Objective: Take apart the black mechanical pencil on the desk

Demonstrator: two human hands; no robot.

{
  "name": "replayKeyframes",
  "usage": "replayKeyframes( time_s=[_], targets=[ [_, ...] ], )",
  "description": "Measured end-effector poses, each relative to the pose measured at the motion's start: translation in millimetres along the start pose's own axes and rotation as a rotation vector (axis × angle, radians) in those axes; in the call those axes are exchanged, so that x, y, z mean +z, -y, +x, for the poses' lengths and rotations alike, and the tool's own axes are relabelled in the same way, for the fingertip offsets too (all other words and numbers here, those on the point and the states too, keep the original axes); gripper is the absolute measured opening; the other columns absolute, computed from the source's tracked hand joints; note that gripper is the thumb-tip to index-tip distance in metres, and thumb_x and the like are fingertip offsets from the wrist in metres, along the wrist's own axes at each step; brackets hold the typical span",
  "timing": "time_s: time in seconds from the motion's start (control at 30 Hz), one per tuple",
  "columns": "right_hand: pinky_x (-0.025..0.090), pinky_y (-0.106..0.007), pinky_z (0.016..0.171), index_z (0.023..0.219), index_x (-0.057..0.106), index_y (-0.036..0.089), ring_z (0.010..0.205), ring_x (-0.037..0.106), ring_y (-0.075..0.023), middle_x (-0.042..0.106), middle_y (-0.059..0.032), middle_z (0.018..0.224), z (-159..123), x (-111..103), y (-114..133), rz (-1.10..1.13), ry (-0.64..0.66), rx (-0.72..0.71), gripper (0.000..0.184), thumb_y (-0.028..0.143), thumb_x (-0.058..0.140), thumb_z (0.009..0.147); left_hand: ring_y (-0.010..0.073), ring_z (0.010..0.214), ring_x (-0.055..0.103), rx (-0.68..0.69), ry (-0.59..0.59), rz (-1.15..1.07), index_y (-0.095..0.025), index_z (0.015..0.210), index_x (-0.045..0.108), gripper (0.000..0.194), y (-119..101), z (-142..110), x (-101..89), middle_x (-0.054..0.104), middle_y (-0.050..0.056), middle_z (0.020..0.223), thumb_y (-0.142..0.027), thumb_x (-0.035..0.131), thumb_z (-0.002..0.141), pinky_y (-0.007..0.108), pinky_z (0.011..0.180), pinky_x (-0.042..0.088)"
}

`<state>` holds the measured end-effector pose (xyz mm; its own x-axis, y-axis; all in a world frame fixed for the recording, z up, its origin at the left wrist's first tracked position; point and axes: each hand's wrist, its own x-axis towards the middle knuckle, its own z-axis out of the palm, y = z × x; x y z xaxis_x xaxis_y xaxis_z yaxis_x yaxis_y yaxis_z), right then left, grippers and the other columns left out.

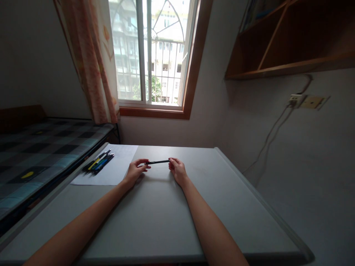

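Note:
A thin black pen (pixel 157 162) is held level just above the grey table (pixel 155 214), one end in each hand. My left hand (pixel 135 170) pinches its left end with thumb and fingers closed. My right hand (pixel 176 170) pinches the right end the same way. Both wrists rest on the tabletop near its middle.
A white sheet of paper (pixel 109 173) lies at the table's far left with several pens (pixel 98 162) bunched on it. A bed with a checked cover (pixel 33 151) runs along the left. Window (pixel 149 55), curtain (pixel 91 62), wall shelf (pixel 288 40) and a socket with cable (pixel 295 100) surround the table.

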<state>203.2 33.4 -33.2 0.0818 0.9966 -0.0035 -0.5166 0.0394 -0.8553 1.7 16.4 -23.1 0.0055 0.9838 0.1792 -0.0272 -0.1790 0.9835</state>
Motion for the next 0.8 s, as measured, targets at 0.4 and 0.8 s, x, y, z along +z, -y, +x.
replayKeyframes(
  time_s=[0.4, 0.8],
  targets=[
    [0.036, -0.022, 0.046, 0.072, 0.061, 0.015, 0.048, 0.047, -0.0086, 0.055, 0.0008, 0.053, -4.0, 2.8, 4.5, -0.023, -0.008, 0.000, 0.026, 0.033, 0.069, 0.053, 0.0216, 0.074, 0.064, -0.031, 0.027, 0.031, -0.011, 0.098, 0.062, 0.050, 0.1, 0.4, -2.3, 0.068, 0.010, 0.079, -0.043, 0.068, 0.060, 0.029, 0.062, 0.049],
    [0.032, -0.022, 0.049, 0.063, 0.059, 0.019, 0.048, 0.043, -0.0109, 0.054, 0.0009, 0.052, -10.2, 2.7, 8.3, -0.648, -0.113, -0.402, 0.033, 0.051, 0.054, 0.069, 0.0178, 0.066, 0.063, -0.020, -0.024, -0.001, -0.011, 0.099, 0.062, 0.055, 1.5, 2.2, -1.8, 0.066, 0.012, 0.092, -0.050, 0.066, 0.060, 0.026, 0.057, 0.048]
  ],
)
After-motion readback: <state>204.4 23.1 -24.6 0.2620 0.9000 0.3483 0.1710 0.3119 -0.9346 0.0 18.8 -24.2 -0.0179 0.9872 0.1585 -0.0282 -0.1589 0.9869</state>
